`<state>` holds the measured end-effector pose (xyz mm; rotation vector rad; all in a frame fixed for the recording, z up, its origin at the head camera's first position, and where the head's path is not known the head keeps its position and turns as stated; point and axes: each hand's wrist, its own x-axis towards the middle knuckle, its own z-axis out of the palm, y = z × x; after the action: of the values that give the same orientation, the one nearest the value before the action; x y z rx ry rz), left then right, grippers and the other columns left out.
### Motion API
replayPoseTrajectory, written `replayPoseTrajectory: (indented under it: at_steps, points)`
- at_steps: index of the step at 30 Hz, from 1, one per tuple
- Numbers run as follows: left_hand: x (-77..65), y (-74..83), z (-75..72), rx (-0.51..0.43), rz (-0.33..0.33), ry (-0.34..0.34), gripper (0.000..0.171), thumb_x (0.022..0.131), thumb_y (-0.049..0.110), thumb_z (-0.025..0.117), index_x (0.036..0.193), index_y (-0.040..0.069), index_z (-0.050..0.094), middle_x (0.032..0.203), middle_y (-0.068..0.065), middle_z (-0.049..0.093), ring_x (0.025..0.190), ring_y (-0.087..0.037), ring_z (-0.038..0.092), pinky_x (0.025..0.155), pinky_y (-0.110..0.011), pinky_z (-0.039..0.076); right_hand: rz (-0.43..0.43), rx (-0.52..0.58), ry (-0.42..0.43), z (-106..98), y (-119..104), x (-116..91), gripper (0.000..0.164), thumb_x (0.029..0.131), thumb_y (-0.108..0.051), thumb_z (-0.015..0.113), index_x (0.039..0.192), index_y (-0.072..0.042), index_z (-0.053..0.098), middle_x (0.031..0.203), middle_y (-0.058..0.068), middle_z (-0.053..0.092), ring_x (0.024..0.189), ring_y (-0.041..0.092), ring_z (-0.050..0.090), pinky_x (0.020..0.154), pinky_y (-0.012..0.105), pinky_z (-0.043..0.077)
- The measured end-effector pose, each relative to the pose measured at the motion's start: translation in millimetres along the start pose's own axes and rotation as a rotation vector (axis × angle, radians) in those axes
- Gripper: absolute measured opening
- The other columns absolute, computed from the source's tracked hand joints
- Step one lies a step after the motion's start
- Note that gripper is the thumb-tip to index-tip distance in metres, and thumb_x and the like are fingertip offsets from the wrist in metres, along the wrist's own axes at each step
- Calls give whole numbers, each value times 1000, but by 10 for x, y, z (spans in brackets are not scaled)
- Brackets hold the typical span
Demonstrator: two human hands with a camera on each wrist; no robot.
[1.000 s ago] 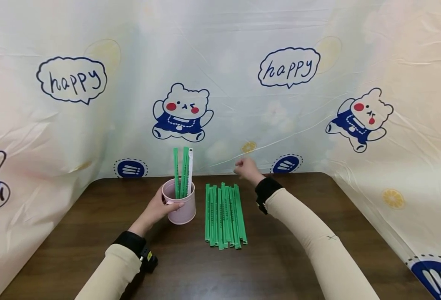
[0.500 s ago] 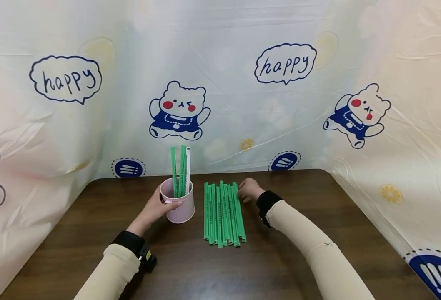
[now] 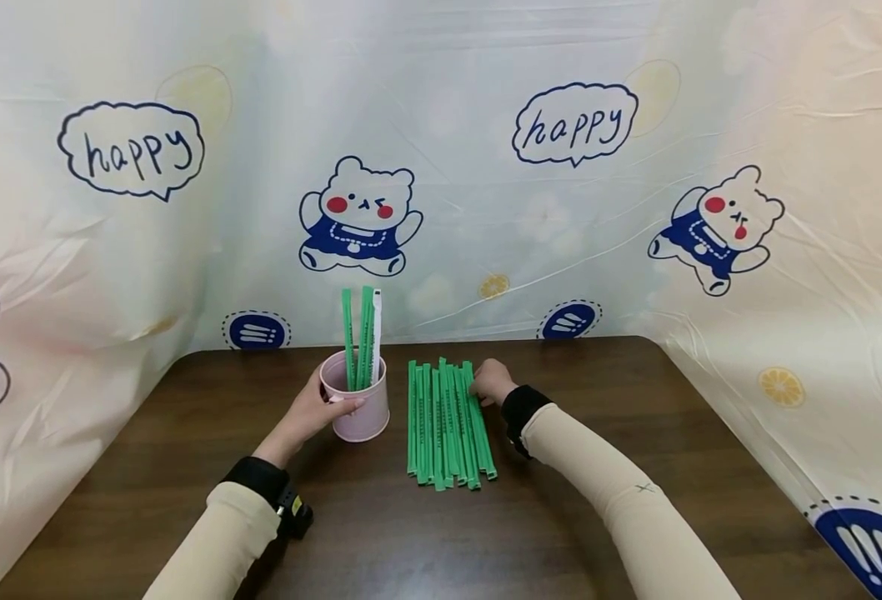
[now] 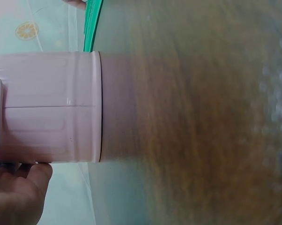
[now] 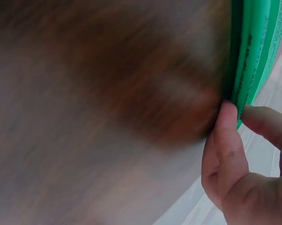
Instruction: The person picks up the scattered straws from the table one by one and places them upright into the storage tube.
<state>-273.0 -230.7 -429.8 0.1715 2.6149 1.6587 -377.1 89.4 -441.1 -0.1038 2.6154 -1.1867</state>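
My left hand (image 3: pixel 313 417) grips a pink metal cup (image 3: pixel 362 418), its thumb across the front. Upright in the cup stand several slim green wrapped straws (image 3: pixel 367 337) and a white one (image 3: pixel 377 333). In the left wrist view the side of the cup (image 4: pixel 47 108) fills the left part, with a small handle at the edge and my fingers under it. Right of the cup lies a row of green wrapped straws (image 3: pixel 441 425). At the row's right edge, my right hand (image 3: pixel 493 383) pinches the upper end of the outermost straw (image 5: pixel 248 61) between thumb and finger.
Everything stands on a dark brown wooden table (image 3: pixel 561 533). A pale curtain (image 3: pixel 471 167) printed with bears and "happy" bubbles hangs behind the table's far edge and along both sides.
My right hand has come down from above the far end of the row to its right edge and taken hold of the outer straw. The left hand stays on the cup.
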Motion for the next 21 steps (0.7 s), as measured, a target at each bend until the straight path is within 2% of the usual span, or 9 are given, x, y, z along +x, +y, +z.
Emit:
replayPoseTrajectory:
  at_steps: [3,4,6,8,9,11,13,16,21]
  points:
    - [7,19,2,4,1,-1,96,92,27,73,162,7,11,161,-26,31,145,-45,35,119,-67,34,4,18,6,-2,-14,-42,58,90,8,64,60,-19,22,54,-4,25,55,15,45,63,33,59]
    - [9,22,4,4,1,0,96,92,27,73,162,6,11,160,-26,31,145,-45,36,119,-67,34,6,26,13,-8,-18,-60,54,89,8,64,60,-18,28,56,-3,31,57,15,47,65,35,61]
    - [8,24,7,4,1,0,96,92,27,73,162,6,10,161,-26,31,145,-45,35,119,-67,34,16,52,23,-34,-30,-98,38,88,9,65,62,-10,45,66,7,51,66,21,58,70,38,63]
    - [1,24,9,1,0,1,96,92,26,73,162,6,10,161,-26,30,146,-45,35,119,-67,33,29,86,24,-72,-27,-110,9,87,9,66,81,3,64,90,20,66,82,30,67,75,41,64]
    - [-6,27,9,0,0,3,96,92,26,73,162,6,10,161,-26,30,146,-45,35,119,-67,33,36,107,23,-96,-31,-112,7,88,9,66,94,8,68,102,26,67,91,35,69,77,41,64]
    - [-21,27,6,-3,-1,5,96,92,26,73,162,6,10,161,-26,30,146,-45,34,120,-67,33,52,145,26,-151,-41,-109,31,88,9,67,119,11,66,124,32,64,108,41,69,80,42,64]
    - [-29,27,3,0,-3,6,96,92,26,73,162,5,10,161,-26,29,146,-45,34,120,-67,33,56,178,41,-212,-40,-96,42,89,8,67,131,11,61,126,33,63,109,41,68,80,41,64]
    - [-27,17,-2,6,-10,4,97,92,27,73,162,5,10,161,-27,29,146,-45,34,119,-67,33,45,210,81,-304,-54,-113,43,90,7,66,133,11,59,124,31,62,102,40,69,83,43,64]
    - [-3,-2,-12,9,-19,-2,97,92,30,73,162,6,10,161,-26,30,146,-46,34,119,-67,34,-25,242,153,-462,-107,-147,44,92,6,64,135,11,55,128,31,61,99,40,71,91,48,61]
